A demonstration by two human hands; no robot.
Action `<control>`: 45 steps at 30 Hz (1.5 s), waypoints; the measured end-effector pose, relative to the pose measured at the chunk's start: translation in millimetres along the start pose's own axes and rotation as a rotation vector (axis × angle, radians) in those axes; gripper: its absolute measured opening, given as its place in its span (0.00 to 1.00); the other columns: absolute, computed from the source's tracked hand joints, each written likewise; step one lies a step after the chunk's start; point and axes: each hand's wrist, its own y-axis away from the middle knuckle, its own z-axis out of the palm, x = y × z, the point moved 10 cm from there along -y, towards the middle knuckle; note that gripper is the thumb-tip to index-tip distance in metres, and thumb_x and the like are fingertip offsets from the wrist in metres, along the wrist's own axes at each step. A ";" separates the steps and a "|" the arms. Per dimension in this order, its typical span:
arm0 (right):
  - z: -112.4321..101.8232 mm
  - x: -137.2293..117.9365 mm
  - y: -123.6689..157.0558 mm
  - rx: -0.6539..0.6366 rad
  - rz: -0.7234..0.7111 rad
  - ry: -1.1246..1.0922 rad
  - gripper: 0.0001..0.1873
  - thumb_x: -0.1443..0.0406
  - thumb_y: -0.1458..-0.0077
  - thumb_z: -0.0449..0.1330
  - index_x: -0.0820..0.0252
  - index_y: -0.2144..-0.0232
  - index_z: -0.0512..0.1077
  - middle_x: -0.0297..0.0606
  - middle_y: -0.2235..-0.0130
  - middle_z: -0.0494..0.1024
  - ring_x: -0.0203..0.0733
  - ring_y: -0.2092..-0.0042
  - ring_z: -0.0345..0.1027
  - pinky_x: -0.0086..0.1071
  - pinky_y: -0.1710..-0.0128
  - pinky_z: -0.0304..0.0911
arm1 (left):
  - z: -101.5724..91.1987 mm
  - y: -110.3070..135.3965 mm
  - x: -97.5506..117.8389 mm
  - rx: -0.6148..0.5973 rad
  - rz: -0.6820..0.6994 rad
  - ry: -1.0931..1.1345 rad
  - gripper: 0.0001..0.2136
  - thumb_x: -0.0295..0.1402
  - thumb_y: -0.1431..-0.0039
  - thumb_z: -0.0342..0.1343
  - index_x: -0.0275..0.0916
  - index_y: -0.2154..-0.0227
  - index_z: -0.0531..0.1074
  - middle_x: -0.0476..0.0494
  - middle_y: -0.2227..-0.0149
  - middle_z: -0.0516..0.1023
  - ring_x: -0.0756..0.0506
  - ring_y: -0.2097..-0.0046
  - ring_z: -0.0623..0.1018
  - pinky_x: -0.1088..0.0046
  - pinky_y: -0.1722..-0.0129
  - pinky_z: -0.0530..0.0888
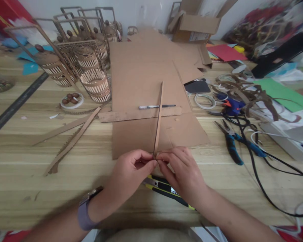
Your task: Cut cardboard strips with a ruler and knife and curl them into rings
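Observation:
A narrow cardboard strip (pixel 159 117) runs away from me above the large flat cardboard sheet (pixel 141 77). Its near end is pinched between the fingertips of my left hand (pixel 132 169) and my right hand (pixel 183 168), which meet there. The fingers of both hands are closed. Exactly how the strip's end is shaped is hidden by my fingertips. Partly beneath my right hand lies a yellow and black utility knife (pixel 166 190). Beyond the hands, a pen (pixel 147 107) and a wider cardboard strip (pixel 131 115) lie crosswise on the sheet.
Several small lantern-like cardboard cages (pixel 96 85) with frames stand at the back left. Loose strips (pixel 73 143) lie to the left. Pliers (pixel 233 144), a blue glue gun (pixel 232 104), a tape roll (pixel 205 101) and black cables (pixel 255 181) crowd the right. An open box (pixel 199 25) stands behind.

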 end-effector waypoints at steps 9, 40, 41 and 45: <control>8.7 -5.3 1.7 -0.022 -0.027 0.122 0.06 0.71 0.38 0.54 0.57 0.67 0.66 0.34 0.71 0.76 0.39 0.68 0.69 0.36 0.64 0.58 | -1.2 2.7 1.9 0.056 0.051 -0.125 0.04 0.30 0.49 0.56 0.39 0.73 0.76 0.49 0.74 0.78 0.48 0.70 0.75 0.75 0.70 0.72; 3.1 -9.5 6.2 0.011 -0.110 0.108 0.05 0.71 0.39 0.56 0.56 0.65 0.66 0.34 0.65 0.80 0.37 0.65 0.71 0.37 0.58 0.59 | 27.7 -3.9 -9.1 -0.172 0.037 0.210 0.22 0.26 0.43 0.53 0.32 0.44 0.70 0.37 0.46 0.77 0.42 0.46 0.77 0.64 0.44 0.72; 2.8 -9.0 6.6 0.013 -0.108 0.106 0.05 0.72 0.40 0.56 0.56 0.65 0.66 0.34 0.65 0.80 0.37 0.66 0.71 0.37 0.58 0.58 | 29.1 -4.4 -12.3 -0.173 0.017 0.215 0.23 0.25 0.43 0.53 0.31 0.43 0.69 0.35 0.45 0.77 0.41 0.45 0.77 0.62 0.43 0.72; 2.1 -5.5 6.3 0.008 -0.095 0.068 0.07 0.73 0.41 0.56 0.56 0.64 0.66 0.34 0.64 0.80 0.36 0.65 0.73 0.37 0.57 0.58 | 29.4 -5.5 -19.9 -0.150 -0.023 0.194 0.26 0.23 0.43 0.52 0.28 0.40 0.66 0.33 0.45 0.76 0.40 0.44 0.77 0.60 0.41 0.71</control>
